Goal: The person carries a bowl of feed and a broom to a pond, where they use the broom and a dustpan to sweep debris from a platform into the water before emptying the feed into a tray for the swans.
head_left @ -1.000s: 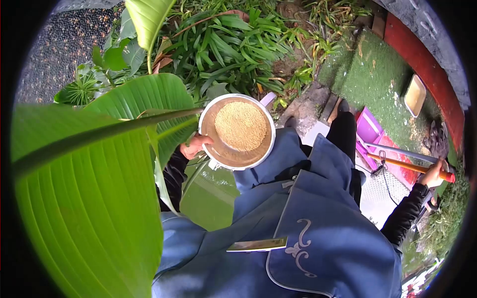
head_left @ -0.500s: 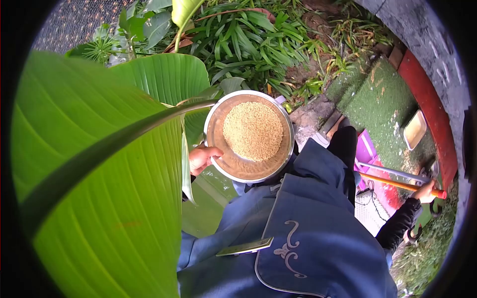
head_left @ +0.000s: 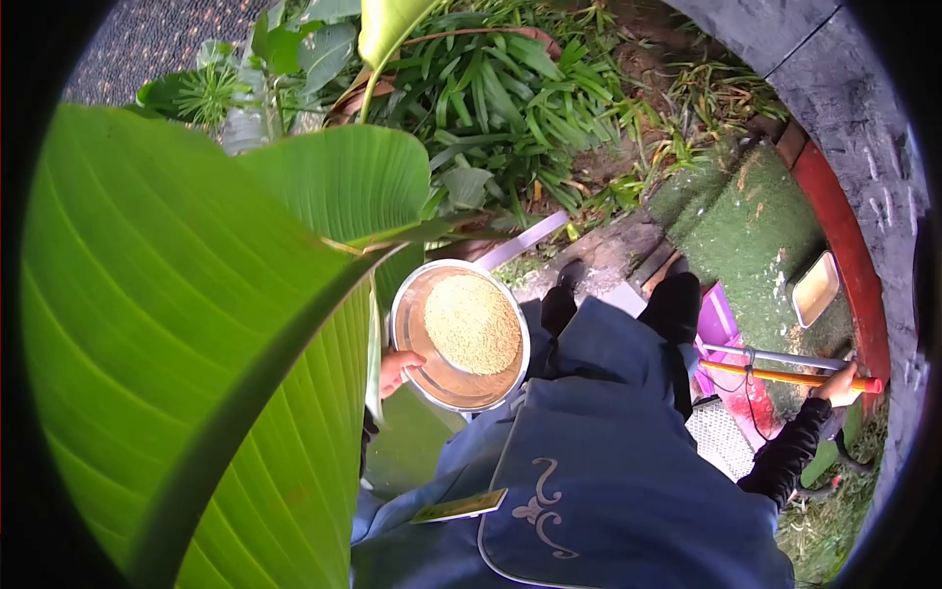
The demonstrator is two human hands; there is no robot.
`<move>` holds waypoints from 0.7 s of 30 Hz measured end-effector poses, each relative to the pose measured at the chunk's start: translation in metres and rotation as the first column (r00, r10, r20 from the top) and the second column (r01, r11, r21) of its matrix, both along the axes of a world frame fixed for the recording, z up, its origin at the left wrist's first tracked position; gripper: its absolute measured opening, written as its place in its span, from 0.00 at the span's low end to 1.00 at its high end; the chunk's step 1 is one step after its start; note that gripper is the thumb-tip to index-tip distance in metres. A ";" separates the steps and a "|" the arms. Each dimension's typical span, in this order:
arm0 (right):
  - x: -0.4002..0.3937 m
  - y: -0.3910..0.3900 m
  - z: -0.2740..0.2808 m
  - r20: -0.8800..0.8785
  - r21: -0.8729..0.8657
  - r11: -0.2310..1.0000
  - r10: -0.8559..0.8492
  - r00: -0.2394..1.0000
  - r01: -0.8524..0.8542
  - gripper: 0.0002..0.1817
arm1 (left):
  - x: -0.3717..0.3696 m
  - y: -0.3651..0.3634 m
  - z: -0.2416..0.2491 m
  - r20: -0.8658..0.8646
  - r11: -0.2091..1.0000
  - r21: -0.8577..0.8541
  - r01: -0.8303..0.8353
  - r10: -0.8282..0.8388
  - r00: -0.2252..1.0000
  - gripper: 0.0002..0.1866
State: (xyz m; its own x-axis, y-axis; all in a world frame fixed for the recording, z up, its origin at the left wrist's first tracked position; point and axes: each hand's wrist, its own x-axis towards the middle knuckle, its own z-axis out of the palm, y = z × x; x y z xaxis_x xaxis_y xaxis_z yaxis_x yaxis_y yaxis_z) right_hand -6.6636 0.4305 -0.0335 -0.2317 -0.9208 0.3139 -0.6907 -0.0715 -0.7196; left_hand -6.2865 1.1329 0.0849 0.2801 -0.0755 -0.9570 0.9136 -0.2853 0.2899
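Note:
My left hand (head_left: 397,371) is closed on the rim of a round metal bowl (head_left: 412,302), its thumb over the edge and its other fingers mostly hidden. Pale grain (head_left: 473,324) fills part of the bowl, which tilts slightly. Over at the right, my right hand (head_left: 837,384) is wrapped round two long poles: an orange handle (head_left: 785,378) with a red end and a silver handle (head_left: 775,356). Their lower ends lead to a purple dustpan (head_left: 718,316) and a reddish part that I cannot fully make out. I wear a blue apron (head_left: 628,461).
A huge banana-like leaf (head_left: 177,324) covers the left side, close to the bowl. Leafy plants (head_left: 510,108) grow ahead. A shallow tray (head_left: 814,290) lies on green turf (head_left: 751,216), beside a red curved edge (head_left: 844,226) and a grey wall (head_left: 834,88).
The bowl and my left hand have moved down and to the left, and the bowl looks smaller. A purple strip and my other shoe now show beyond it. My right hand keeps its hold.

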 end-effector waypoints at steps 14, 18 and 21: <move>-0.016 0.024 0.015 0.189 0.094 0.992 -0.095 0.977 0.078 0.11 | -0.017 -0.209 -0.127 0.077 0.973 -0.145 -0.178 0.190 0.979 0.13; -0.010 0.017 0.010 0.175 0.025 0.999 -0.050 0.983 0.046 0.09 | -0.031 -0.189 -0.139 0.228 0.970 -0.161 -0.184 0.218 0.949 0.13; -0.003 0.008 0.005 0.249 0.011 1.000 -0.017 0.968 0.015 0.09 | -0.026 -0.153 -0.127 0.144 0.990 0.129 -0.058 0.039 0.989 0.14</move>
State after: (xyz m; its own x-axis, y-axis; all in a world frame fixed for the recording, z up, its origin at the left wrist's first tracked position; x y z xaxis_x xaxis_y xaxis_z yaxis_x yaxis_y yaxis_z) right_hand -6.6665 0.4381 -0.0290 -0.3164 -0.9188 0.2361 -0.4904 -0.0547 -0.8698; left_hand -6.3125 0.9799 -0.0420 0.4127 0.0659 -0.9085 0.8801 -0.2859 0.3791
